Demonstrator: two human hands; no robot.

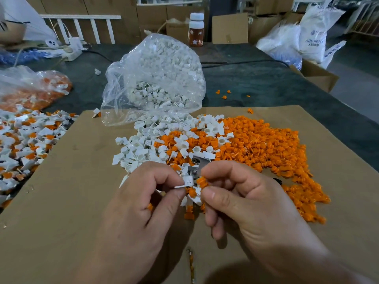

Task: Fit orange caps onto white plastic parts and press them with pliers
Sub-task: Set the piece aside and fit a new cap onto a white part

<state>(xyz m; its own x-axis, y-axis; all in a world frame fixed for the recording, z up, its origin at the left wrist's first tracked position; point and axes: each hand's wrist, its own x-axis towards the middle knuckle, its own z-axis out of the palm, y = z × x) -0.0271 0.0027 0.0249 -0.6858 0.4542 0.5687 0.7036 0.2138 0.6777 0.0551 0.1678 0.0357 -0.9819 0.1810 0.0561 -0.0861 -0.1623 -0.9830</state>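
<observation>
My left hand [147, 193] pinches a small white plastic part [187, 182] between thumb and forefinger. My right hand [242, 197] pinches an orange cap [202, 182] right beside that part, the two nearly touching. Just behind my fingers the metal jaws of the pliers [195, 166] lie on the cardboard, their handle mostly hidden under my right hand. A heap of loose orange caps [266, 144] spreads to the right, and loose white parts [147, 146] lie in the middle.
A clear bag of white parts [155, 78] stands behind the heaps. Finished white-and-orange pieces [26, 144] pile up at the left, with a bag of orange pieces [32, 91] behind. The cardboard sheet [71, 191] covers the dark table [266, 78]. A bottle [195, 29] stands far back.
</observation>
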